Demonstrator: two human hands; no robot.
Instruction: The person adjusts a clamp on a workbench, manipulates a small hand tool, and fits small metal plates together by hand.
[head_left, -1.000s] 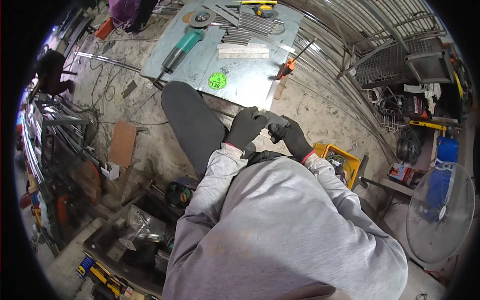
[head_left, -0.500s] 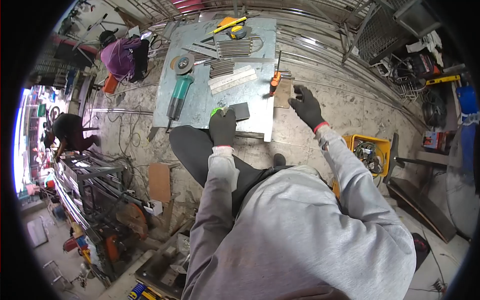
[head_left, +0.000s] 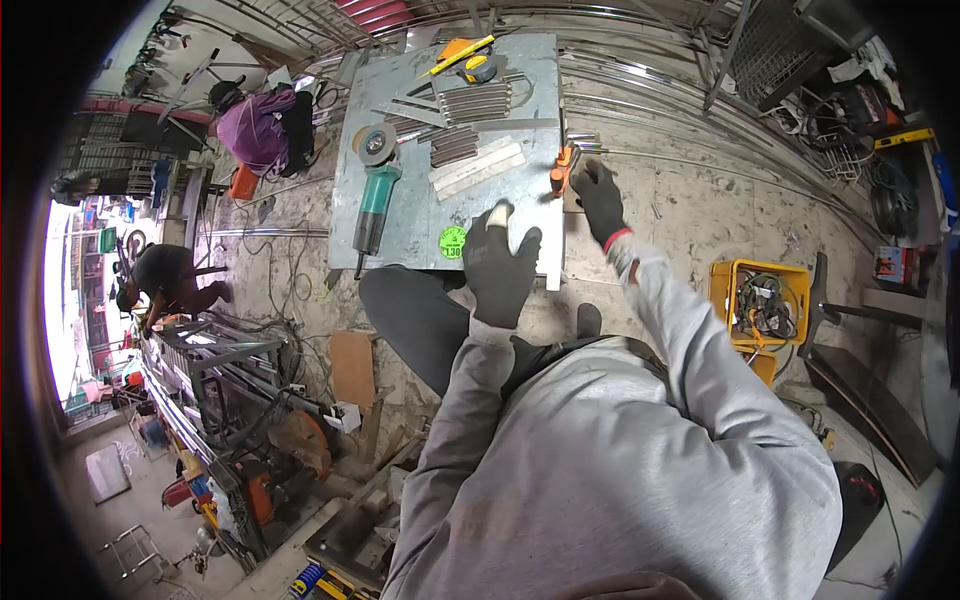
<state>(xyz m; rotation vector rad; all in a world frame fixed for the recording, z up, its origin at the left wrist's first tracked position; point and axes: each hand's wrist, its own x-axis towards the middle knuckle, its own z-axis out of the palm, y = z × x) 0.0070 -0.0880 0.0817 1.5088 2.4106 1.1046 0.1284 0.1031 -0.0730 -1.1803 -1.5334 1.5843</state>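
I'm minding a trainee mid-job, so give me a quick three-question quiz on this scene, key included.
1. True or false: the grinder lies on the table, to the left of the left hand.
2. Which is nearest the orange tool? a) the left hand b) the right hand c) the grinder
3. Fill in: the round sticker on the table is ____.
Key: 1 true; 2 b; 3 green.

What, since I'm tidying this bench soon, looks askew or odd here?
Two pale strips lie slanted to the edges of the table. On the left hand, one finger shows a light patch, unlike the dark thumb; worn or wrapped, I cannot tell.
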